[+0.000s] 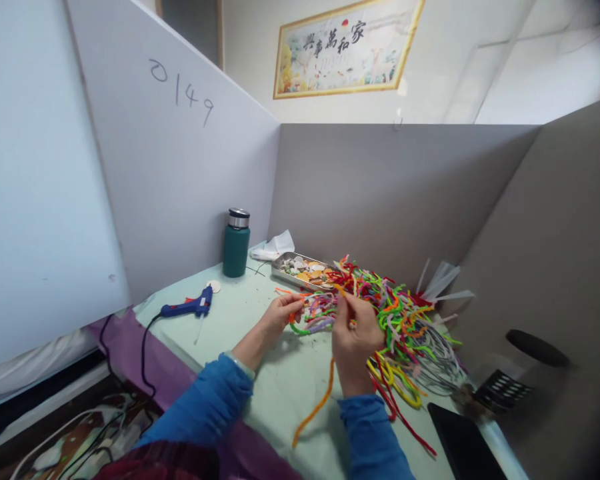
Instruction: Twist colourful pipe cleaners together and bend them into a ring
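Note:
My left hand (pixel 283 312) is closed in a pinch, with short bright orange ends of a pipe cleaner (pixel 293 319) showing at its fingertips. Close by on the right, my right hand (pixel 356 333) pinches a yellow-orange pipe cleaner (pixel 324 400). One end pokes up above the fingertips, and the long tail hangs below the palm toward the table's front. Behind both hands lies a big tangled pile of coloured pipe cleaners (pixel 405 313). Whether the two orange pieces are joined, I cannot tell.
A metal tray (pixel 305 283) of small round pieces sits behind the hands. On the left are a blue glue gun (pixel 187 307) with its cord and a green bottle (pixel 236 247). A black flat object (pixel 465 443) lies front right. Grey partitions (pixel 380 193) enclose the table.

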### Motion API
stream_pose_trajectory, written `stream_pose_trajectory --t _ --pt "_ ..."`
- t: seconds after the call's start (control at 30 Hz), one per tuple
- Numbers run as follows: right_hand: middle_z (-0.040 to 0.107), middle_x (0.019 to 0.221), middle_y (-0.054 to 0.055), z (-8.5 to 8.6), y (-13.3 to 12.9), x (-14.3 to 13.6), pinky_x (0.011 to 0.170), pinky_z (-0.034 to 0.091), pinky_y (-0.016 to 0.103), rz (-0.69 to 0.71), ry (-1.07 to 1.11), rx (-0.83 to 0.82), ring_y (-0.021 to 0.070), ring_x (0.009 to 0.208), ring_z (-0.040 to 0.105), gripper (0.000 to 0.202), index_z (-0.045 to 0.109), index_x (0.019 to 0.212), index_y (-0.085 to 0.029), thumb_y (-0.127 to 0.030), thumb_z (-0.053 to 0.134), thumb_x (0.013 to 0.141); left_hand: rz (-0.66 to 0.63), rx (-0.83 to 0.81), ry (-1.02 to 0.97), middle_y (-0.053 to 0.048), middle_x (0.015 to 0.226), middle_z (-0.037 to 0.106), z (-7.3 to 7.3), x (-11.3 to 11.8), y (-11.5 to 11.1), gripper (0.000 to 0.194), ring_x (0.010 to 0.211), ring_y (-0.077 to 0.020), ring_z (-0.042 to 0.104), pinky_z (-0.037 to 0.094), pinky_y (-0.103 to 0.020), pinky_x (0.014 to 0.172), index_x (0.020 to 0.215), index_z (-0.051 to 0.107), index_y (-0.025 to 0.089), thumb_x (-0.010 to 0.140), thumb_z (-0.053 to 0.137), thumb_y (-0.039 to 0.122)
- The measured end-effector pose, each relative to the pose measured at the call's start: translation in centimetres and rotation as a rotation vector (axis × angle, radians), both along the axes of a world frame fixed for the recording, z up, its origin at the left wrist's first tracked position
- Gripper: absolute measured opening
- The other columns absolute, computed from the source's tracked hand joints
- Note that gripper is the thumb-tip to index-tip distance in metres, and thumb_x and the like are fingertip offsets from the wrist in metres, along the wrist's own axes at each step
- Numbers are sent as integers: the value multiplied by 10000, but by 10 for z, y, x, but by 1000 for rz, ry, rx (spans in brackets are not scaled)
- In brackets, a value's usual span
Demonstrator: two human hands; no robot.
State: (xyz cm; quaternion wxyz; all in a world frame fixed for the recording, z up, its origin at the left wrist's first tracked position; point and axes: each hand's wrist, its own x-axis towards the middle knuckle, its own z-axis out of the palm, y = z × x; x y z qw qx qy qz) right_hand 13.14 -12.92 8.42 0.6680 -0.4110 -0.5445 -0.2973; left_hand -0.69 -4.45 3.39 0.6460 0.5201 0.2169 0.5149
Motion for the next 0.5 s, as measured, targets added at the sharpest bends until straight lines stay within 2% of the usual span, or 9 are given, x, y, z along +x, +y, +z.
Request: stream_pose_trajectory --t 0.13,0.2,0.23,0.3,0.37,0.43,0.5 --pt "651 842 55 43 -18 15 766 476 320 -81 -10 199 171 806 613 112 618 899 -173 -161 630 788 33 -11 -10 17 570 546 -1 0 3 336 459 -71 467 338 -220 482 825 628 112 635 723 372" --pt "643 914 63 53 -23 17 802 466 345 -71 -23 224 184 869 602 154 614 924 -185 -154 642 776 55 -3 -17 17 568 545 -2 -1 4 354 463 -73 471 340 -220 480 843 628 110 632 725 378" --pt "640 919 61 52 -22 16 806 463 341 -41 -51 209 181 874 598 158 614 924 -190 -152 643 774 65 1 -17 16 571 549 -2 -1 4 357 466 -74 472 341 -220 481 849 629 110 634 724 378" --pt "634 869 45 38 -14 9 787 463 311 69 -118 55 162 840 595 102 612 897 -194 -158 606 802 80 4 -23 13 576 555 -3 0 5 352 472 -73 473 342 -219 487 857 630 110 640 725 371" --pt "620 812 37 11 2 -1 726 461 270 171 -166 -200 143 776 588 75 604 861 -186 -163 535 844 91 8 -44 15 588 559 -4 0 5 339 482 -68 471 337 -214 494 863 633 115 644 728 357" --pt "600 756 34 -18 17 -9 658 446 252 177 -181 -366 138 708 571 122 596 800 -181 -182 491 861 91 15 -65 13 607 564 -5 1 5 321 495 -64 471 330 -208 500 855 637 119 649 728 347" --pt "577 715 30 -38 28 -12 632 427 258 152 -141 -437 140 657 544 152 576 741 -176 -199 485 860 83 20 -67 9 623 568 -5 2 5 311 503 -62 471 328 -208 505 847 642 116 650 727 342"
